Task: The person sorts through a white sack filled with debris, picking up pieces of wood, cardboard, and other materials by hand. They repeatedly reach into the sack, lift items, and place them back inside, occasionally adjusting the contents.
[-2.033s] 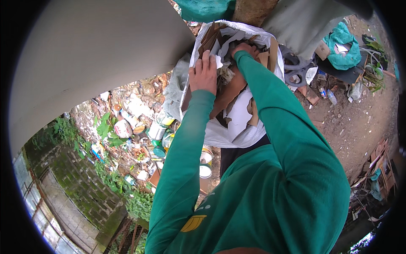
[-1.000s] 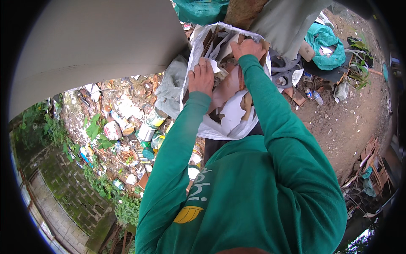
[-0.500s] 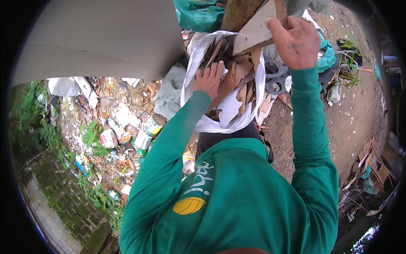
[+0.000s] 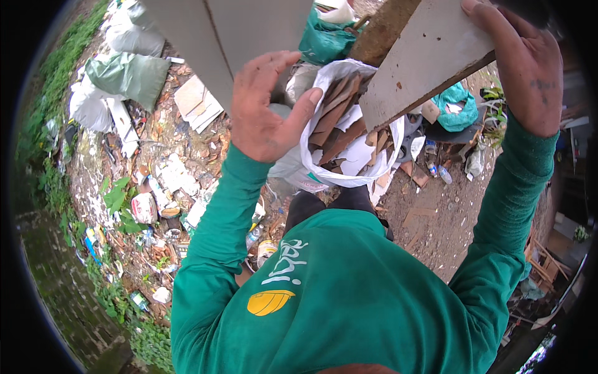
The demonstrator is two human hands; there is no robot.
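Littered brown earth (image 4: 445, 206) surrounds one flat grey-white board with brown edges (image 4: 430, 59), lifted higher since a moment ago, over one round-mouthed white woven sack (image 4: 361, 181) of uncountable flat brown scraps (image 4: 339, 115); it seems freed from them. One right hand (image 4: 523, 68) clamps its upper end; one left hand (image 4: 268, 106) has left the sack, fingers spread, apparently empty. Beyond: two teal plastic bags (image 4: 327, 43).

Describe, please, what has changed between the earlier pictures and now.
The right hand has risen from the white sack toward the right, gripping a pale board drawn up with it. The left hand has come off the brown scraps and lifted leftward, open. The sack stays open, still holding scraps.
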